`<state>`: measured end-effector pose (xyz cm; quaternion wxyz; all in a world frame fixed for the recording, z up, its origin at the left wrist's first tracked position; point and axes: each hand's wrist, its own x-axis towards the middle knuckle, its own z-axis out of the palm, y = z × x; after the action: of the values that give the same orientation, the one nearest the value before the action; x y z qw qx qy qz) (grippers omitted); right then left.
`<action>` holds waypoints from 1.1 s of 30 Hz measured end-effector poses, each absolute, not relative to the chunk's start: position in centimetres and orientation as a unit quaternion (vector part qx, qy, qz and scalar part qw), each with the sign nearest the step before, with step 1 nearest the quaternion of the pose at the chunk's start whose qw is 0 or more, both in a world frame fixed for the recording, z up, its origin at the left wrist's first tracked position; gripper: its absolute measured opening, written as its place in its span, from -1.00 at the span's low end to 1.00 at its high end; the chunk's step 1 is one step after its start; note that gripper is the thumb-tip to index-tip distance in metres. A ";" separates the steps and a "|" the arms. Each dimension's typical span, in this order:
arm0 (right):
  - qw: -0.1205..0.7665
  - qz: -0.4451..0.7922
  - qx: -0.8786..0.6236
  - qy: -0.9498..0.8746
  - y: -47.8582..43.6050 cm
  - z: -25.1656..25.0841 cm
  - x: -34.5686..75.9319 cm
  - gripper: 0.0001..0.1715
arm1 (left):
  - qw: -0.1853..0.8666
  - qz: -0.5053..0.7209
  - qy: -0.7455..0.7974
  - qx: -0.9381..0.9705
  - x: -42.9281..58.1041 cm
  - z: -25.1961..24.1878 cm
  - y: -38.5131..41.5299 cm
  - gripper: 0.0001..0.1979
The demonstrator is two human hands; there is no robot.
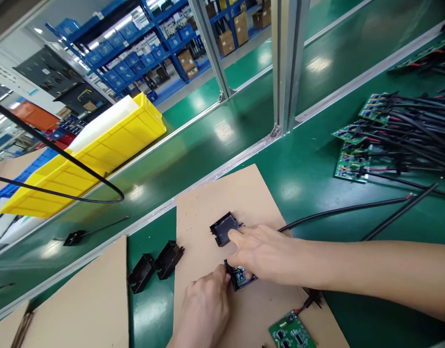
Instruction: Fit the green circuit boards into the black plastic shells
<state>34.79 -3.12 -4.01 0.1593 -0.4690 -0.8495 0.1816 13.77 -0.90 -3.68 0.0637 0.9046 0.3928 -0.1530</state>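
A small black plastic case (pixel 237 288) holding a green circuit board (pixel 240 275) lies on the brown cardboard sheet. My left hand (pixel 208 299) is closed on the left side of this case, fingertips at its edge. My right hand (pixel 257 251) reaches over it from the right, fingers bent, with one fingertip at the board; the hand covers much of the case. Just beyond lies a second black case half (pixel 225 228), hollow side up, close to my right index finger. A black cable (pixel 317 213) runs away to the right from behind my right hand.
Two black case halves (pixel 167 260) sit left of the cardboard (pixel 222 193). Nearer me is another green circuit board (pixel 292 332) with leads. Wired boards (pixel 353 159) and cables pile up at right. A metal post (pixel 286 67) and a yellow bin (pixel 128 135) stand beyond.
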 end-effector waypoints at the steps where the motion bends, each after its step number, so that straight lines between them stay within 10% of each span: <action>1: 0.167 0.174 -0.470 -0.849 -3.2 -4.1 34.7 -0.86 | 0.069 -0.166 0.400 0.899 14.1 -3.4 -0.7 -0.73; 12: 0.170 0.134 -0.447 -0.868 -3.3 -4.9 34.8 -0.92 | 0.078 0.092 0.321 0.939 11.6 -4.4 -1.5 -0.81; 25: 0.067 0.084 -0.453 -0.885 -6.0 -5.0 29.8 -0.84 | -0.002 0.056 0.223 0.973 12.0 -5.5 -1.2 -0.77; 33: 0.157 0.151 -0.540 -0.813 -6.1 -2.2 34.9 -0.29 | 0.078 0.101 0.202 0.971 12.1 -3.4 -1.0 -0.73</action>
<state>34.88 -6.11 -2.24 0.1569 -0.5395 -0.8133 0.1514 12.13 -0.97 -3.36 0.0775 0.9711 0.2019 0.1014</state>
